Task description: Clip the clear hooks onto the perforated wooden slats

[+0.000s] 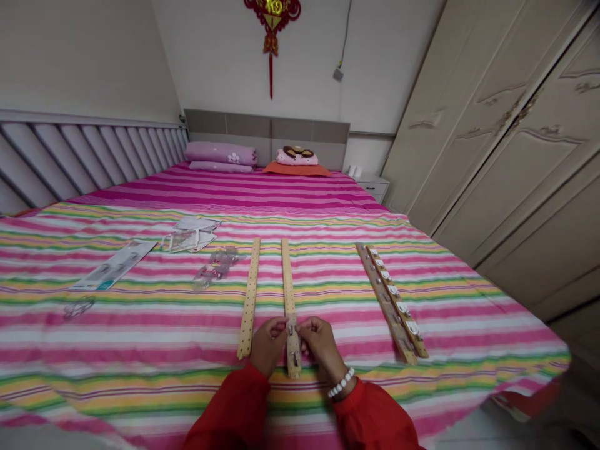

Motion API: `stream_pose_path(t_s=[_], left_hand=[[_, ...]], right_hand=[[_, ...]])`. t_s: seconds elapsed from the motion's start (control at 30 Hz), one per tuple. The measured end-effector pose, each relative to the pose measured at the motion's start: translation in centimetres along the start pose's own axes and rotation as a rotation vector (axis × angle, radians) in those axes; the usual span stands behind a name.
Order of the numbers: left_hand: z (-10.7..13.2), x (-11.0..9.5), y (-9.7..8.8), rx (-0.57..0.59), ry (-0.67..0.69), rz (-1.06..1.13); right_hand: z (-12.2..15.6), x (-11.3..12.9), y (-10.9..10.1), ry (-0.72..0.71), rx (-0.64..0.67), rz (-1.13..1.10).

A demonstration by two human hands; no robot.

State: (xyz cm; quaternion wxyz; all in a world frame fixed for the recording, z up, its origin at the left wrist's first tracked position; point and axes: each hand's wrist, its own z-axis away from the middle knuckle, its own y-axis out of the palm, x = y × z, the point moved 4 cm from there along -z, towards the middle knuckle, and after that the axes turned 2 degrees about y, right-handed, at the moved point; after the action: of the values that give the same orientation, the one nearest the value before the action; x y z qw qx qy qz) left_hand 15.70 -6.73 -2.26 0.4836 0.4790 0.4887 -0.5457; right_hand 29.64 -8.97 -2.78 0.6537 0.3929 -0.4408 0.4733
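Note:
Between my hands, a long pale wooden strip lies lengthwise on the striped sheet. A small clear hook plate with a metal part sits on its near half. My left hand pinches the plate's left edge with thumb and fingers. At the opposite edge, my right hand pinches it too, a white bead bracelet on the wrist. Closer to me, a second metal hook is on the same strip. A perforated wooden strip lies just left of my left hand. Whether the plate is stuck down cannot be seen.
Right of my hands lie a strip with metal hooks and one with white round pieces. To the left are a clear bag of small parts, plastic wrappers, a flat package and a crumpled clear piece.

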Motion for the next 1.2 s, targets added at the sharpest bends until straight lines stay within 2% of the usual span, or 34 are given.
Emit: stream_pose_path(t_s=[0.1,0.27,0.53,0.67,0.83,0.93,1.07,1.2], left_hand=[[-0.1,0.2,0.1,0.013,-0.008,0.018],[-0.1,0.0,0.0,0.015,-0.008,0.019],[-0.6,-0.1,-0.3,0.019,-0.093,-0.032],[-0.9,0.0,-0.3,-0.011,-0.077,-0.040],[-1.1,0.0,-0.3,0.000,-0.041,-0.055],[-1.2,-0.1,-0.4,0.007,-0.055,-0.058],[-1.0,-0.3,-0.3,0.048,-0.111,-0.056],[-0.8,-0.7,-0.1,0.068,-0.146,-0.043]], right_hand=[[-0.3,0.2,0.0,-0.001,0.045,0.035],[-1.6,1.2,-0.3,-0.083,0.007,0.139],[-5.0,1.7,0.1,-0.031,0.123,0.355],[-6.2,2.2,0.5,-0.023,0.057,0.525],[-6.4,2.7,0.9,-0.071,-0.026,0.678],[-6.4,2.2,0.9,-0.094,-0.006,0.625],[-6.0,1.5,0.8,-0.085,0.054,0.410],[-4.5,2.0,0.6,-0.020,0.241,0.240]])
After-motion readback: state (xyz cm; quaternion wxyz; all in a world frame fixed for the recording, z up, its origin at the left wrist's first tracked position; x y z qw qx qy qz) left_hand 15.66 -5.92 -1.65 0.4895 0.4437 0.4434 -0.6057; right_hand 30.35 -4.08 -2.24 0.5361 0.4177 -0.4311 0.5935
